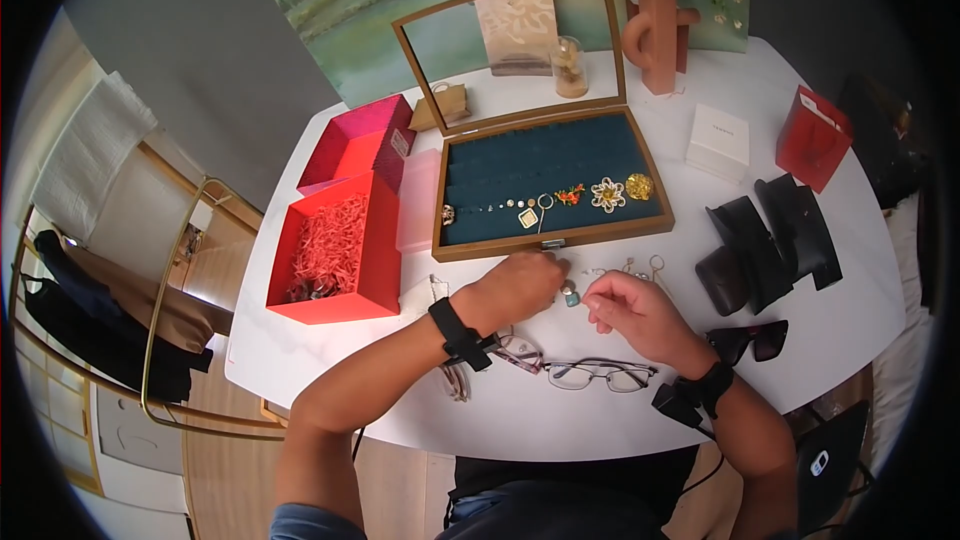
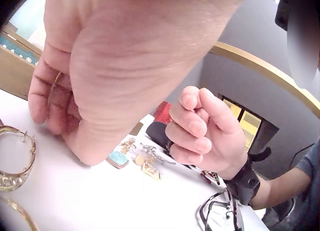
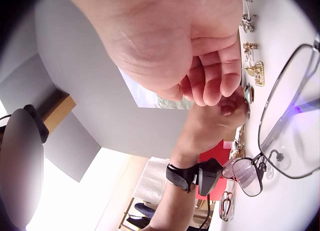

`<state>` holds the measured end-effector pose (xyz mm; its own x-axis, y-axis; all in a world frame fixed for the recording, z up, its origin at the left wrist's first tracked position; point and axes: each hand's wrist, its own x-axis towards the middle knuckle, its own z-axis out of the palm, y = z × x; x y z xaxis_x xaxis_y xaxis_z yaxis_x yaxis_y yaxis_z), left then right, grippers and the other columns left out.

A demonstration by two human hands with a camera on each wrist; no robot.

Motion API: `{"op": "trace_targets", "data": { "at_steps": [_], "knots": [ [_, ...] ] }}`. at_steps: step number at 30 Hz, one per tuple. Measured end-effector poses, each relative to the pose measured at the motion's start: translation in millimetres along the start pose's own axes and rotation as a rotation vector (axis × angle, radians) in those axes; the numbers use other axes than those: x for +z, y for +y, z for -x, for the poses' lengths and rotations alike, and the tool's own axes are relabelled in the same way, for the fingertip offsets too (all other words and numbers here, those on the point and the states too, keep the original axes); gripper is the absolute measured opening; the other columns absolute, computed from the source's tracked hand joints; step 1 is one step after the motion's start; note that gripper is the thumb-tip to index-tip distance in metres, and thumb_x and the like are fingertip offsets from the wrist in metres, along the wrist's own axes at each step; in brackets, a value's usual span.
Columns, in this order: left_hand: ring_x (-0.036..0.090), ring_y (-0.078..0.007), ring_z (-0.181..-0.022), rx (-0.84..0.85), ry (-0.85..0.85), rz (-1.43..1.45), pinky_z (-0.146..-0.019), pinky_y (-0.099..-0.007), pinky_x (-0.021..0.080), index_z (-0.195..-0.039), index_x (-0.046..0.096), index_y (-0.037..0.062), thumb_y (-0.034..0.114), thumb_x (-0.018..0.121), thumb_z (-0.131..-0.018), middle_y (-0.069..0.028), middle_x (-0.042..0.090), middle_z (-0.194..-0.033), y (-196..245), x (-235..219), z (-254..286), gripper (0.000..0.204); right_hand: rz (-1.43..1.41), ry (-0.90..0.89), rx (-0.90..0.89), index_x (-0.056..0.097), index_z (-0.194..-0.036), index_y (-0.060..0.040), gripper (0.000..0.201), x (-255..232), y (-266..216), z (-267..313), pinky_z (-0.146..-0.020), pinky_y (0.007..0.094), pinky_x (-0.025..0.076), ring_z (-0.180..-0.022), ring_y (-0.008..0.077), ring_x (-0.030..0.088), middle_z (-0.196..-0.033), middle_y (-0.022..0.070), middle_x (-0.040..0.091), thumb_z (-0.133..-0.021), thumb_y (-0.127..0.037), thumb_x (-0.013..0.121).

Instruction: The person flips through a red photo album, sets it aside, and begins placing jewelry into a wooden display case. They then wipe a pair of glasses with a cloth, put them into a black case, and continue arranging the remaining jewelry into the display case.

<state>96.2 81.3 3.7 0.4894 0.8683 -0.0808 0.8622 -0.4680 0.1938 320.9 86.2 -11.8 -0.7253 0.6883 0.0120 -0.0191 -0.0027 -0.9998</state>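
My left hand (image 1: 515, 290) is low over the table by the front edge of a wooden jewelry box (image 1: 600, 233), its fingers bent down. I cannot tell whether its fingertips hold anything. Beside them lies a turquoise jewelry piece (image 1: 572, 295), seen as a blue-green stone in the left wrist view (image 2: 118, 159). To the right hovers my right hand (image 1: 640, 315), fingers loosely curled and nothing visible in them. Several small gold and silver pieces lie beyond it, including a gold-rimmed one (image 2: 151, 171). Brooches such as a flower brooch (image 1: 607, 195) sit on the box's dark green lining.
Glasses (image 1: 600, 374) and sunglasses (image 1: 748, 340) lie near the front. Black glasses cases (image 1: 745, 255), a white box (image 1: 718, 140) and a red bag (image 1: 814, 138) stand right. On the left is a red box (image 1: 380, 250) with shredded paper. A vase (image 1: 657, 40) stands behind.
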Motion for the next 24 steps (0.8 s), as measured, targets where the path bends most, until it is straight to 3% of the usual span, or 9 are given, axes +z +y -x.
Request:
{"op": "trace_targets", "data": {
  "at_steps": [10, 12, 13, 14, 16, 19, 24],
  "knots": [
    [0.063, -0.0384, -0.08, 0.046, 0.077, 0.095, -0.073, -0.0443, 0.051, -0.09, 0.061, -0.0037, 0.001, 0.062, -0.076, -0.0192, 0.062, -0.081, -12.1, -2.6, 1.8, 0.014, -0.015, 0.001, 0.002, 0.06, -0.103, -0.001, 0.017, -0.9, 0.1, 0.1, -0.071, 0.0237, 0.05, -0.075, 0.0071, 0.057, -0.085, 0.0012, 0.061, -0.102, -0.017, 0.058],
    [0.059, -0.0356, -0.074, 0.078, 0.057, 0.313, -0.07, -0.0403, 0.05, -0.092, 0.063, -0.0035, -0.001, 0.061, -0.075, -0.0175, 0.062, -0.082, -13.2, -18.9, 3.9, 0.017, -0.029, 0.001, -0.001, 0.06, -0.103, -0.0011, 0.016, -0.9, 1.5, -0.2, -0.071, 0.0236, 0.05, -0.075, 0.0071, 0.056, -0.085, 0.0011, 0.061, -0.102, -0.017, 0.058],
    [0.058, -0.0265, -0.071, 0.072, 0.056, 0.388, -0.067, -0.0346, 0.048, -0.094, 0.065, -0.0026, -0.001, 0.062, -0.076, -0.0137, 0.061, -0.08, -8.5, -29.4, 4.8, 0.018, -0.042, -0.003, -0.004, 0.06, -0.104, -0.0013, 0.016, -0.7, 2.2, -0.4, -0.071, 0.0235, 0.05, -0.075, 0.0071, 0.056, -0.086, 0.001, 0.061, -0.102, -0.017, 0.058],
    [0.058, -0.0265, -0.071, 0.074, 0.054, 0.387, -0.067, -0.0346, 0.048, -0.094, 0.065, -0.0026, -0.001, 0.062, -0.076, -0.0137, 0.061, -0.08, -1.3, -36.4, 6.4, 0.018, -0.043, 0.0, -0.004, 0.06, -0.104, -0.0013, 0.016, -0.4, 2.8, -0.7, -0.071, 0.0235, 0.05, -0.075, 0.0071, 0.056, -0.086, 0.001, 0.061, -0.102, -0.017, 0.058],
    [0.059, -0.0172, -0.074, 0.049, 0.102, 0.654, -0.068, -0.0308, 0.048, -0.097, 0.068, -0.0007, 0.002, 0.066, -0.085, -0.009, 0.062, -0.082, 9.3, -44.5, 9.1, 0.012, -0.053, 0.009, -0.022, 0.061, -0.106, -0.0012, 0.016, 0.3, 4.0, -1.4, -0.071, 0.0236, 0.05, -0.075, 0.0071, 0.057, -0.087, 0.0011, 0.061, -0.102, -0.016, 0.057],
    [0.058, -0.013, -0.079, 0.052, 0.096, 0.848, -0.071, -0.0284, 0.048, -0.101, 0.07, 0.0015, 0.008, 0.068, -0.093, -0.005, 0.062, -0.086, 15.4, -39.7, 8.3, 0.01, -0.098, 0.021, -0.014, 0.061, -0.108, -0.0005, 0.015, -2.6, 5.3, -2.8, -0.07, 0.0237, 0.051, -0.075, 0.0073, 0.058, -0.089, 0.0016, 0.062, -0.102, -0.014, 0.057],
    [0.06, -0.0144, -0.085, 0.086, 0.141, 0.91, -0.076, -0.0288, 0.05, -0.104, 0.073, 0.0038, 0.01, 0.068, -0.094, -0.0042, 0.063, -0.091, 21.9, -33.9, 9.8, 0.013, -0.157, 0.072, -0.027, 0.061, -0.108, 0.0011, 0.015, -8.0, 8.5, -5.2, -0.068, 0.0238, 0.051, -0.075, 0.0078, 0.06, -0.09, 0.003, 0.064, -0.101, -0.012, 0.057]
  ]
}}
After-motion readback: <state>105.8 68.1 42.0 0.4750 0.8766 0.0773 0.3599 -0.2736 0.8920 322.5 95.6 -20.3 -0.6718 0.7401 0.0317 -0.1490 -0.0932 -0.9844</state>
